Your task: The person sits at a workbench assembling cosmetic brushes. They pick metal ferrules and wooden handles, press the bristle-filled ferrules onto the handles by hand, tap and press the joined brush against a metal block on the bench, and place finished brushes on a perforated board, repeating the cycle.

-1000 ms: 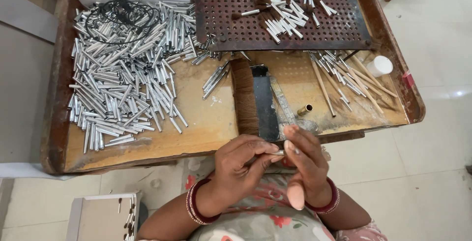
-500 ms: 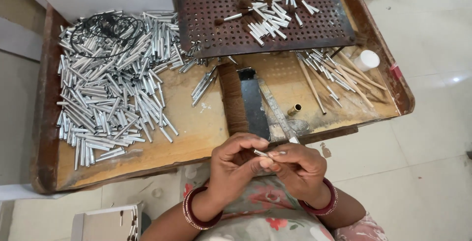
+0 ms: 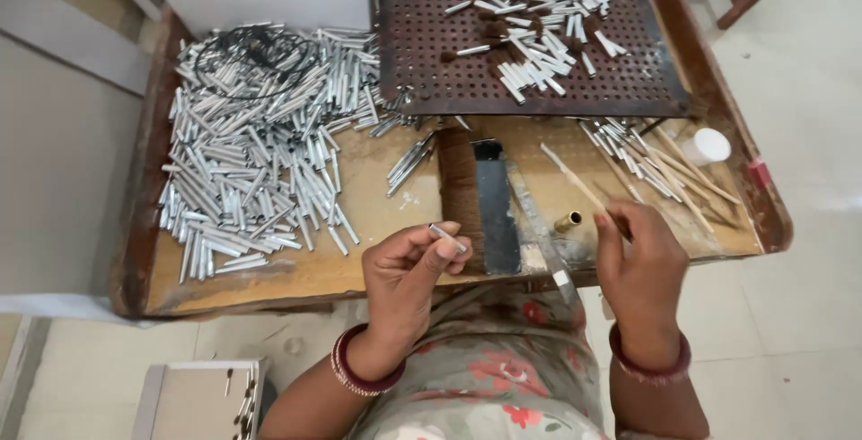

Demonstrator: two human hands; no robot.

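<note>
Head view shows your left hand point(image 3: 409, 274) pinching a short, shiny silver metal tube point(image 3: 447, 238) between thumb and fingertips, held tilted just above the wooden tray's point(image 3: 269, 278) near edge. Your right hand point(image 3: 639, 256) closes its fingers on a thin wooden stick point(image 3: 575, 180), beside a small brass ferrule point(image 3: 567, 221).

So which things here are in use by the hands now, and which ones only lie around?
In use:
- small metal tube, pinched in the left hand
- thin wooden stick, held by the right hand

Lying about:
- heap of metal tubes
- perforated tray with finished pieces
- white cap
- brass piece
</note>
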